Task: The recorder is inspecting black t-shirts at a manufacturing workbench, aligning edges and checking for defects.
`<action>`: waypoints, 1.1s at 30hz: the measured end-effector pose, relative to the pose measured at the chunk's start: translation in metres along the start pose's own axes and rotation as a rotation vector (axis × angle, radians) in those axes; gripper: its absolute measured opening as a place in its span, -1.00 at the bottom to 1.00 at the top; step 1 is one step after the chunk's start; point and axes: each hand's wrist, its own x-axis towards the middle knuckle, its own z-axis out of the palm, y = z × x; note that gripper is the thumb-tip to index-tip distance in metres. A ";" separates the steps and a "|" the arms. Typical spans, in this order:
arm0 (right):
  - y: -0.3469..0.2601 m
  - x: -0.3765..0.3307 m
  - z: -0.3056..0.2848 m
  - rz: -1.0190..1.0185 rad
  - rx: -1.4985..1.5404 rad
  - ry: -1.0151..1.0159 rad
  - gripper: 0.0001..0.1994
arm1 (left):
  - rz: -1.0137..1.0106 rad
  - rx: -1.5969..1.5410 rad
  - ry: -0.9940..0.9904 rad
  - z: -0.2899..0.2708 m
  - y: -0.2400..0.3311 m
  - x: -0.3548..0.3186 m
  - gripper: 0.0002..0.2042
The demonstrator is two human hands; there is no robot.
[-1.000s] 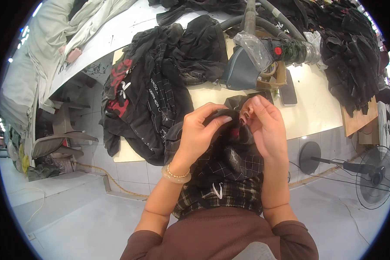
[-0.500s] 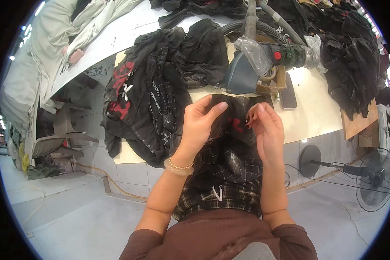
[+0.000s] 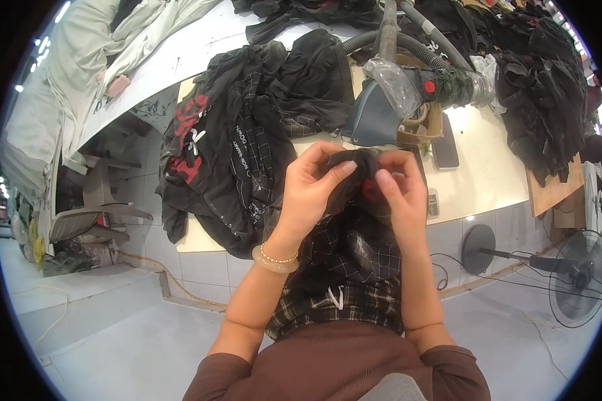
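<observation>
Hands [image 3: 308, 190], two, at one black garment [image 3: 351, 194]

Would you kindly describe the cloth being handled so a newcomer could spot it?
Start at the cream tabletop and find the left hand and right hand. Between them is dark cloth with a red patch; unlike the black garment pile at left, it is held.

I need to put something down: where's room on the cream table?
The cream table is bare between the phone and the black clothes pile on the right. It's crowded with heaped garments on the left and the machine behind; the left hand and right hand hold black cloth in front.
</observation>
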 end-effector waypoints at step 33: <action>-0.009 -0.003 0.018 0.036 -0.007 -0.009 -0.80 | 0.246 0.118 0.122 0.005 -0.002 0.003 -0.91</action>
